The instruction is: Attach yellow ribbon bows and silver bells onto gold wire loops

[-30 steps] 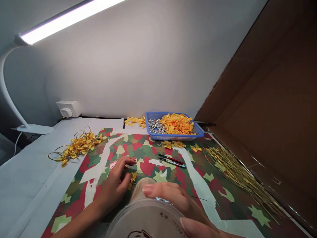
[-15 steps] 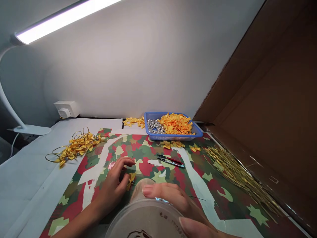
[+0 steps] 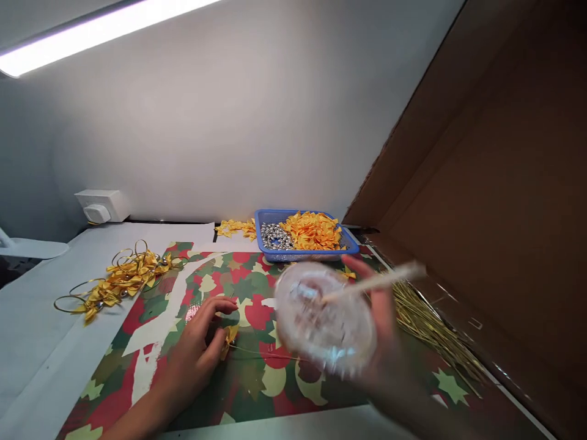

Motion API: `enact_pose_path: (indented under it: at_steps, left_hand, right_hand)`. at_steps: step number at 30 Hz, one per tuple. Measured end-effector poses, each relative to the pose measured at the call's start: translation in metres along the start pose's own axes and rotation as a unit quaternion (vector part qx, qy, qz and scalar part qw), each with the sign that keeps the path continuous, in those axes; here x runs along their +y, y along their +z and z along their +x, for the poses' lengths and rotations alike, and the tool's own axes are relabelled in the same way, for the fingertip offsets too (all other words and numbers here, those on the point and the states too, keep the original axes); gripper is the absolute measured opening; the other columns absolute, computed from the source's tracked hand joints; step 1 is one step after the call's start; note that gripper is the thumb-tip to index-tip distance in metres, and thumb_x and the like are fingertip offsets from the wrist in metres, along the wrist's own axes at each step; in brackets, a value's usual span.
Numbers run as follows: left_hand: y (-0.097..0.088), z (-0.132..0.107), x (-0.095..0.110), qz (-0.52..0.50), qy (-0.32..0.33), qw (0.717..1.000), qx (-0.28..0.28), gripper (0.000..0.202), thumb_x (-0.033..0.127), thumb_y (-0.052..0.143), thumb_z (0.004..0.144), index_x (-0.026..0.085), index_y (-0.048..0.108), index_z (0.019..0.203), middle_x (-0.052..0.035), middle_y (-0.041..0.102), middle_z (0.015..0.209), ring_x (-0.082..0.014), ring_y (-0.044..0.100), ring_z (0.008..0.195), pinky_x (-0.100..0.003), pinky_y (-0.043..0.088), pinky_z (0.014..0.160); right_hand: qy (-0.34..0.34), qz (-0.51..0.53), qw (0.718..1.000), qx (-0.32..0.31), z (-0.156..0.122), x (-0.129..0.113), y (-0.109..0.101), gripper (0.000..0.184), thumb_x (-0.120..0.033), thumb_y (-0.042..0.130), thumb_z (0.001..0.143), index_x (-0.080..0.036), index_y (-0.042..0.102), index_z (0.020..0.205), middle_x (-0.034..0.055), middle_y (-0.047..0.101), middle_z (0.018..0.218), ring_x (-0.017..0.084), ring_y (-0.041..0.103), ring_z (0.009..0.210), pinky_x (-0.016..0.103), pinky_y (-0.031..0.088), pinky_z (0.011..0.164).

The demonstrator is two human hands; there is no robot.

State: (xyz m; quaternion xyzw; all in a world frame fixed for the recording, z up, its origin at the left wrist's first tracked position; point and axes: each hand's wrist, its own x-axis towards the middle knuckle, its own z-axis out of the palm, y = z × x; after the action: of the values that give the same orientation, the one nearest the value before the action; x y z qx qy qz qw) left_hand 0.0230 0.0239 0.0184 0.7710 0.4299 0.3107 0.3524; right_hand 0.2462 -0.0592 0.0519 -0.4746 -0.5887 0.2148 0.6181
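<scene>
My right hand (image 3: 387, 333), smeared by motion, is wrapped round the side of a clear plastic drink cup (image 3: 325, 330). A pale straw (image 3: 380, 282) sticks out of its lid, and the cup is tilted with the lid facing me. On the left, my left hand (image 3: 204, 336) rests on the patterned sheet, fingers loosely curved and thumb apart from them. Right by the thumb lies a yellow ribbon bow (image 3: 230, 340) with a thin wire running off to the right. Whether the thumb touches the bow, I cannot tell. Part of a shiny pinkish patch (image 3: 191, 311) shows behind the left hand.
A blue basket (image 3: 306, 255) holds silver beads (image 3: 276, 236) and yellow bows (image 3: 312, 231). Wired bows (image 3: 123, 278) lie in a pile at left. Gold wire stems (image 3: 431, 324) lie right, beside a cardboard wall (image 3: 495, 214). A lamp (image 3: 105, 30) hangs above.
My right hand has raised the cup away from me, over the sheet, and the straw now shows. My left hand keeps its place by the bow. The view has turned slightly right.
</scene>
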Motion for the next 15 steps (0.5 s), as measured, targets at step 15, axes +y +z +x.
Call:
enact_pose_path:
  at_steps: [15]
  left_hand:
    - [-0.003, 0.002, 0.0, 0.018, 0.012, 1.0, 0.013, 0.024, 0.023, 0.04, 0.079, 0.022, 0.058, 0.095, -0.0073, 0.063, 0.106, -0.0187, 0.062, 0.084, -0.029, 0.052, 0.068]
  right_hand:
    - [0.156, -0.218, 0.897, 0.351, 0.106, 0.111, -0.128, 0.098, -0.042, 0.076, 0.045, -0.016, 0.029, 0.126, 0.016, 0.049, 0.121, 0.029, 0.053, 0.108, 0.043, 0.041, 0.093]
